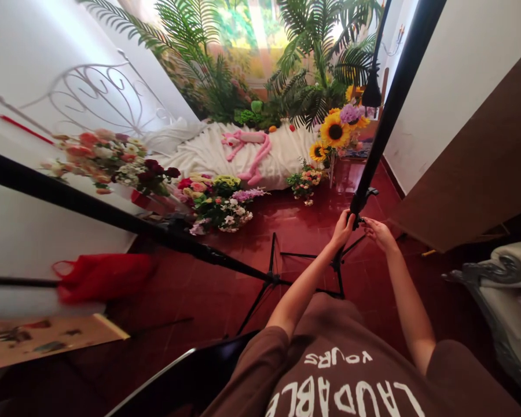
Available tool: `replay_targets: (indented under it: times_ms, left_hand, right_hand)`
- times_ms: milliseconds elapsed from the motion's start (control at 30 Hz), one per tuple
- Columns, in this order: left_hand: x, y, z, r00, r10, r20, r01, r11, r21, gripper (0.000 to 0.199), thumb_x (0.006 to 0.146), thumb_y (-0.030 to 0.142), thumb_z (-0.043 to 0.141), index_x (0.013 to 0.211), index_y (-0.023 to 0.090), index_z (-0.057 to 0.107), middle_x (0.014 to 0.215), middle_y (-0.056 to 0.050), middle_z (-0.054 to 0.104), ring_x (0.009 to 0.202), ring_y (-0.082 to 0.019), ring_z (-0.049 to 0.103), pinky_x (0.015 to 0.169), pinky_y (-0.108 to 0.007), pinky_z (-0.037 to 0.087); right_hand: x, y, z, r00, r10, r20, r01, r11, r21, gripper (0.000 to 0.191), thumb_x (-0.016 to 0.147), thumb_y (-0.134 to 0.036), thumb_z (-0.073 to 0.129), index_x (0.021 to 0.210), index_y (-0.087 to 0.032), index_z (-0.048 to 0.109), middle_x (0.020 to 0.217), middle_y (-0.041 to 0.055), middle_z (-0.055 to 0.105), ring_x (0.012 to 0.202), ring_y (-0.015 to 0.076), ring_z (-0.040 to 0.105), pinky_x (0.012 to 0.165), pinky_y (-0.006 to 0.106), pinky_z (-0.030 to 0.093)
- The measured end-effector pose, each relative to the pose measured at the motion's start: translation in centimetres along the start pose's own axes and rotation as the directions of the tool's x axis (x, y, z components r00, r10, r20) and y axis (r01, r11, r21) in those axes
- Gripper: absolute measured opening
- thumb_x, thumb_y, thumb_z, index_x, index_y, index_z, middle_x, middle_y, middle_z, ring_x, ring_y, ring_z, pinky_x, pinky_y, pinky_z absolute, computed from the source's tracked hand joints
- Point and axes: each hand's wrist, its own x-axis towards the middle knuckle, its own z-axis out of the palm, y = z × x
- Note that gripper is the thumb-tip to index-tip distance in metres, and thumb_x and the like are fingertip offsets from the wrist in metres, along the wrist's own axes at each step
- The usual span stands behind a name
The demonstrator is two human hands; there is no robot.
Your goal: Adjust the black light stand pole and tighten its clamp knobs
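Observation:
A tall black stand [375, 142] leans up toward the top right, its tripod legs on the red tiled floor. Around its pole, just below a black clamp knob [369, 196], my left hand [342, 228] is wrapped. On the right side of the pole, my right hand [375, 230] pinches a small dark knob at the collar, its fingers bent together. A second black stand [217, 256] crosses the left side of the view, and no hand touches it.
Flower bunches [219, 202] and a white-draped bed [286, 147] with a pink plush toy [254, 149] lie ahead. A red bag [104, 277] is at left. A brown panel [473, 156] and an ornate white seat [510, 289] are at right. Tripod legs spread over the floor.

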Motion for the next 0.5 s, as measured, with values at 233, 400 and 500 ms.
replay_targets:
  times_ms: [233,400,500]
  left_hand:
    - [0.0,0.2,0.3,0.998,0.015,-0.064,-0.009,0.996,0.091,0.042,0.093,0.055,0.042,0.109,0.019,0.056,0.09,-0.006,0.064,0.083,-0.014,0.06,0.081,-0.028,0.048]
    - [-0.1,0.2,0.4,0.997,0.015,-0.073,-0.007,0.994,0.105,0.042,0.093,0.055,0.042,0.11,0.019,0.056,0.086,-0.005,0.064,0.08,-0.014,0.061,0.08,-0.029,0.049]
    - [-0.2,0.2,0.3,0.999,0.014,-0.051,-0.009,0.995,0.099,0.043,0.094,0.055,0.04,0.111,0.019,0.054,0.087,-0.005,0.064,0.079,-0.014,0.06,0.08,-0.029,0.048]
  right_hand:
    - [0.3,0.1,-0.6,0.997,-0.068,0.023,0.07,0.994,-0.081,0.028,0.062,-0.032,0.084,0.082,-0.018,0.071,0.074,-0.0001,0.071,0.051,0.0049,0.052,0.045,0.015,0.039]
    - [1.0,1.3,-0.6,0.934,-0.357,-0.027,0.345,0.918,-0.194,0.028,0.058,-0.029,0.083,0.083,-0.02,0.073,0.082,0.0007,0.071,0.072,0.0111,0.061,0.069,0.023,0.049]
    - [1.7,2.3,-0.7,0.835,-0.534,-0.131,0.491,0.831,-0.26,0.01,0.061,-0.027,0.075,0.061,-0.02,0.068,0.085,0.0027,0.067,0.085,0.0155,0.061,0.08,0.03,0.049]
